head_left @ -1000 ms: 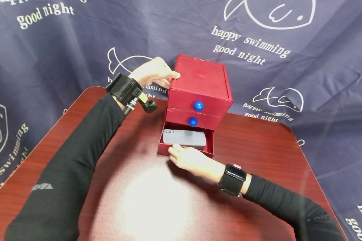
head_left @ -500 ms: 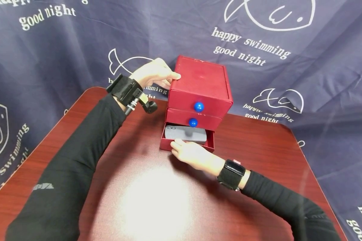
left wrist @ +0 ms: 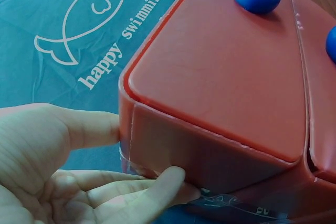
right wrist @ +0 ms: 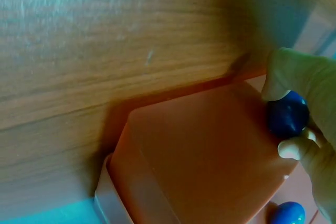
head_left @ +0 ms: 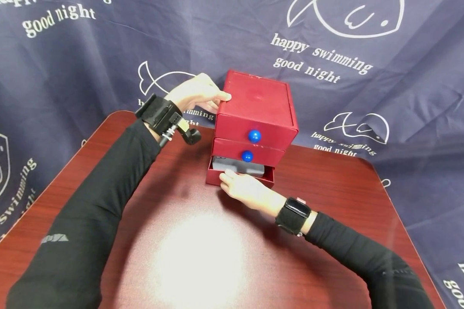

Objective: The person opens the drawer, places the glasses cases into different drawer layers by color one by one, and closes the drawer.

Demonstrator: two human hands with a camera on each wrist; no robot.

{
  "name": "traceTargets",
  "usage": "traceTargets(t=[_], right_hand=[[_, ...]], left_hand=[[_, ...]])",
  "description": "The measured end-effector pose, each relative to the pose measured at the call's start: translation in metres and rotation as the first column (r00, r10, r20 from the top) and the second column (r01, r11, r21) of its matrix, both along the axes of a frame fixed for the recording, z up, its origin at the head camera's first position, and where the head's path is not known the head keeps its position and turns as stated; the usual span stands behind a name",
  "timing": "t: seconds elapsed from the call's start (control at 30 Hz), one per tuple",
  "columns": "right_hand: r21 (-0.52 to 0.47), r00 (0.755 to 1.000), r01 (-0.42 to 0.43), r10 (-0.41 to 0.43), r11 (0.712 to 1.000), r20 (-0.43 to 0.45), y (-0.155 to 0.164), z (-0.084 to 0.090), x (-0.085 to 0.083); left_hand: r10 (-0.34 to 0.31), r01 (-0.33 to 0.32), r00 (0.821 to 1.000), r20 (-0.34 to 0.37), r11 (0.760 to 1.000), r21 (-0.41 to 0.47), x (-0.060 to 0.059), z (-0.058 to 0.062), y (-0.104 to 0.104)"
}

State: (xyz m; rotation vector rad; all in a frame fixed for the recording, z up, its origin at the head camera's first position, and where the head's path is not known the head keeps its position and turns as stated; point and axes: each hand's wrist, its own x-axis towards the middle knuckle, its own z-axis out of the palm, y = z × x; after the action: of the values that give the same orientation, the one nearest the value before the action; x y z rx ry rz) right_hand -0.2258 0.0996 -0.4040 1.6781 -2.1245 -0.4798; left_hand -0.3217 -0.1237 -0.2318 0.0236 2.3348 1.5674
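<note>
A red drawer cabinet (head_left: 260,96) with round blue knobs stands on the table. My left hand (head_left: 197,92) holds its upper left edge, thumb on the top and fingers along the left side, as the left wrist view shows. The bottom drawer (head_left: 213,176) is pulled partway out. Inside it lies a grey glasses case (head_left: 237,166), partly hidden under the middle drawer (head_left: 232,149). At the drawer's front, my right hand (head_left: 249,191) pinches its blue knob (right wrist: 287,115) between thumb and fingers in the right wrist view; in the head view the hand hides this knob.
The cabinet stands toward the back of the reddish-brown wooden table (head_left: 324,193). Close behind hangs a blue curtain (head_left: 232,34) with white fish and lettering. Bright glare lies on the table's front part.
The bottom drawer has slid inward, my right hand moving with it away from me. Less of the glasses case shows now. My left hand stays on the cabinet.
</note>
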Motion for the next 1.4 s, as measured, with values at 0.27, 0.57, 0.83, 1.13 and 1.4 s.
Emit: traceTargets(t=[0.27, 0.57, 0.83, 1.13, 1.4], right_hand=[[0.01, 0.999, 0.042, -0.042, 0.999, 0.001, -0.001, 0.0, -0.009], [-0.007, 0.998, 0.021, -0.021, 1.0, 0.059, -0.005, 0.005, -0.015], [-0.002, 0.997, 0.023, -0.023, 1.0, 0.075, -0.008, 0.01, -0.019], [0.062, 0.994, 0.086, -0.09, 0.994, 0.065, -0.01, 0.014, -0.02], [0.061, 0.994, 0.11, -0.111, 0.992, 0.014, -0.011, 0.012, -0.023]], left_hand=[[-0.011, 0.01, 1.0, -0.006, 1.0, -0.017, 0.0, 0.0, -0.001], [-0.002, 0.002, 1.0, -0.01, 1.0, -0.001, 0.0, -0.001, -0.001], [-0.002, 0.002, 1.0, -0.001, 1.0, -0.015, -0.001, -0.002, -0.001], [-0.001, 0.001, 1.0, -0.001, 1.0, -0.014, -0.001, -0.002, -0.001], [-0.005, 0.005, 1.0, 0.0, 1.0, 0.003, 0.0, -0.003, -0.002]])
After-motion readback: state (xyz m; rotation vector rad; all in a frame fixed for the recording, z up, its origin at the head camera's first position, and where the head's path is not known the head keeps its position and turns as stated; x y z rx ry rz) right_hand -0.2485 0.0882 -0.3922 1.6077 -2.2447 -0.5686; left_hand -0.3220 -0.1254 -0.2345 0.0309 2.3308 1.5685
